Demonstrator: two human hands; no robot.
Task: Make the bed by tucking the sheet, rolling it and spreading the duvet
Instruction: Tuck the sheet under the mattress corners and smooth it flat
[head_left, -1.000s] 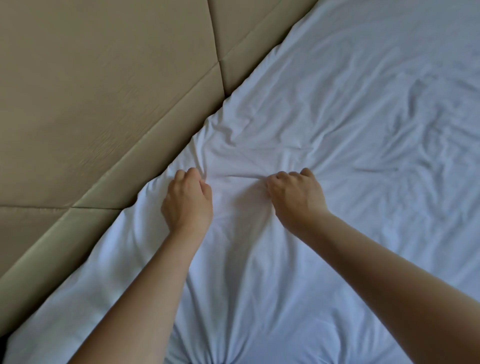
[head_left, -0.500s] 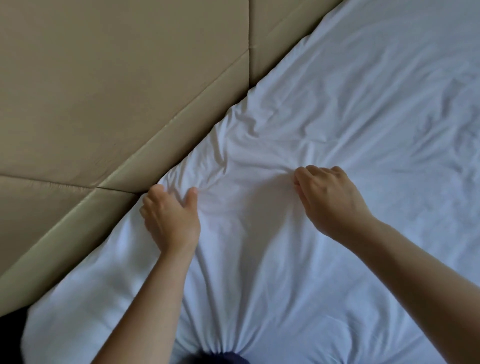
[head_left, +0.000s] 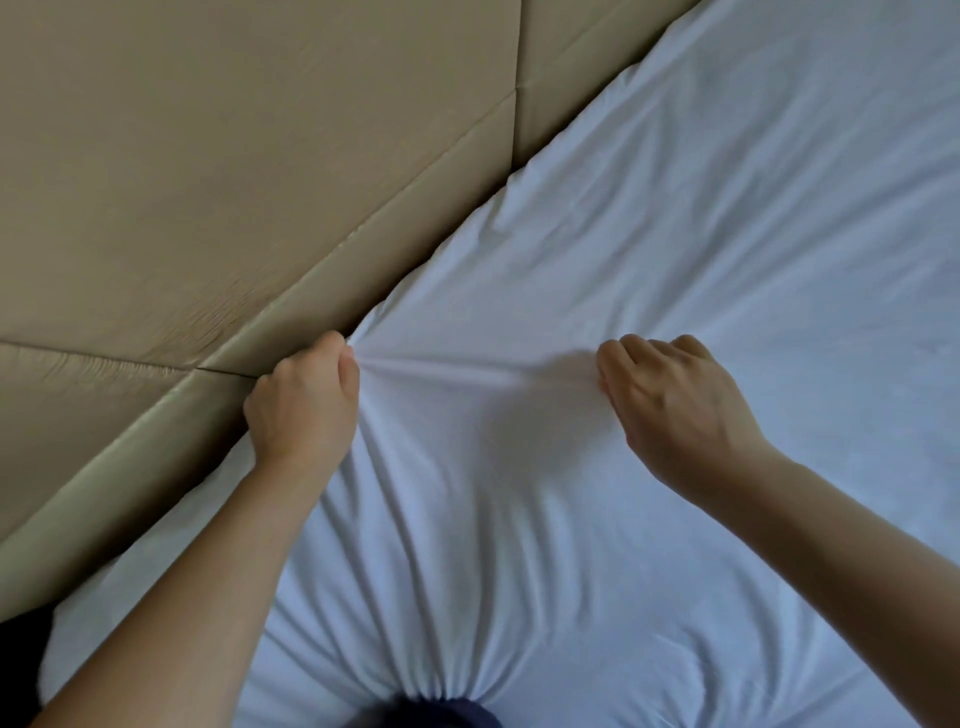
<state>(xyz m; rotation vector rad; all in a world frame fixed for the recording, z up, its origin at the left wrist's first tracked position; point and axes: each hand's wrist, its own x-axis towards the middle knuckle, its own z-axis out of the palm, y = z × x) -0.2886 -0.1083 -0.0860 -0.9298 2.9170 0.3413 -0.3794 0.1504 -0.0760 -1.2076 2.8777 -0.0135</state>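
A white sheet (head_left: 701, 249) covers the mattress and fills the right and lower part of the head view. My left hand (head_left: 304, 405) grips a bunch of the sheet at its edge, right against the padded headboard. My right hand (head_left: 675, 400) pinches the sheet further right, on the flat of the bed. A taut ridge of fabric runs between the two hands. Folds fan out from a dark knee (head_left: 431, 714) pressed into the sheet at the bottom edge.
A beige padded headboard (head_left: 234, 156) with stitched panel seams runs diagonally across the upper left. A dark gap (head_left: 21, 654) shows at the lower left beside the mattress.
My left hand has slid left to the headboard edge and closed on the sheet. My right hand has moved right, stretching the fabric between them. The wrinkles near the headboard are pulled flatter.
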